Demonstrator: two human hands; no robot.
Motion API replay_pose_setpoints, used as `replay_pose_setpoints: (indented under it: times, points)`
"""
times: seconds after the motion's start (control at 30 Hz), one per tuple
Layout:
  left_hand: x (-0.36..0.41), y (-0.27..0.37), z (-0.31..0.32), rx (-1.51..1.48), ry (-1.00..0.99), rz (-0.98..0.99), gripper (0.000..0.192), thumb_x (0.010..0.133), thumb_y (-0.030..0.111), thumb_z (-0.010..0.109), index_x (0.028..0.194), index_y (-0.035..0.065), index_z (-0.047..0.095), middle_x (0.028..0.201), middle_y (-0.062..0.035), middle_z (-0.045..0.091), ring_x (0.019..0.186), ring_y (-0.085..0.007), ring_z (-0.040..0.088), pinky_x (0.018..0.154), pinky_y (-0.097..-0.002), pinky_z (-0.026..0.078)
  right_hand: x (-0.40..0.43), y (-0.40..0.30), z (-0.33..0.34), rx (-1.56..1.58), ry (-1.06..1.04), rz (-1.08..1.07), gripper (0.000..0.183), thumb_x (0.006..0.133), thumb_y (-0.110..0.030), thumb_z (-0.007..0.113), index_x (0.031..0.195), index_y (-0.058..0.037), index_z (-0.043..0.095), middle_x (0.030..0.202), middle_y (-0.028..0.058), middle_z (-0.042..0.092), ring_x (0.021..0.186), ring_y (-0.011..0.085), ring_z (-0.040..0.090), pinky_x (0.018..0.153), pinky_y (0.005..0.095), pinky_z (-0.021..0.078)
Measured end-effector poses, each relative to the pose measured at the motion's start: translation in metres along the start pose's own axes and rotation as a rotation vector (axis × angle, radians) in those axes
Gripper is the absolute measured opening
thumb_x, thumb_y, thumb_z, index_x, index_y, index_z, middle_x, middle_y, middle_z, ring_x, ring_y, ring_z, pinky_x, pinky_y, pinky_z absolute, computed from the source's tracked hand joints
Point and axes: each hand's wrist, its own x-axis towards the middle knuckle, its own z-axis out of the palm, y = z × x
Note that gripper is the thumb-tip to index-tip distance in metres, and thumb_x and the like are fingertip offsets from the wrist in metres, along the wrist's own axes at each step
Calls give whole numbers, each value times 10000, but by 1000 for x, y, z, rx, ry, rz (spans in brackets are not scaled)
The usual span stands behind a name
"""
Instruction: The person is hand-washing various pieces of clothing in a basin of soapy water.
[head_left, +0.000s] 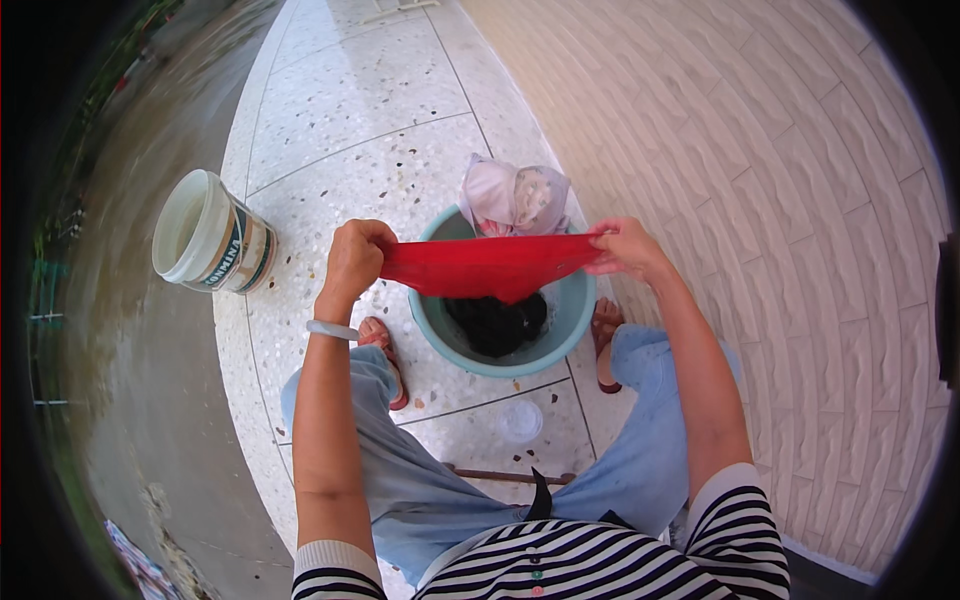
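Note:
Between my two hands a red cloth (480, 266) is stretched out above a light-blue plastic basin (495, 367). My left hand (360, 255) grips its left end in a fist. At the other end, my right hand (624, 249) pinches the corner between thumb and fingers. Dark wet fabric (499, 326) lies inside the basin, with some suds beside it. Pale patterned fabric (517, 195) hangs over the far rim. The red cloth hides part of the basin's inside.
A white plastic bucket (217, 232) with a printed label stands at the left, near the terrazzo floor's edge. Between my feet sits a small clear plastic container (521, 420). A tiled wall (735, 225) rises along the right. Beyond the ledge at left is wet ground (165, 360).

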Motion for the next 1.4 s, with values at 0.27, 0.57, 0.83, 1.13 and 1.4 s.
replay_pose_setpoints:
  times: [0.27,0.57,0.83,1.13,1.4]
  points:
    - [10,2,18,-690,-323,-208,237,610,-97,372,723,-12,562,673,-50,570,617,-158,546,587,-263,452,46,23,10,820,-14,-111,176,888,40,386,1020,63,500,1009,213,568,923,304,601,820,485,523]
    - [4,34,13,-1377,-342,-423,198,623,-71,421,749,37,527,769,-41,569,668,-147,532,618,-277,458,27,3,19,1014,34,48,155,926,-57,455,1055,-10,527,1034,143,585,973,272,584,871,447,504]
    - [17,-11,29,-336,355,-77,192,645,15,591,553,63,429,503,24,400,489,-71,373,430,-273,303,26,5,15,710,-243,0,207,838,-46,608,1039,-10,578,1008,154,636,878,293,636,800,411,540]
    - [20,-15,8,-374,547,-6,111,621,-67,382,593,40,382,614,-74,552,575,-105,445,490,-254,336,-1,11,16,-916,12,-197,229,700,9,610,926,-12,642,824,175,655,700,258,654,622,340,545]
    - [2,14,10,-635,-69,-105,470,660,-102,423,1073,-7,627,774,-108,664,681,-120,603,607,-235,487,12,6,28,1036,-12,97,137,856,132,382,948,95,477,794,183,540,652,240,571,842,480,535]
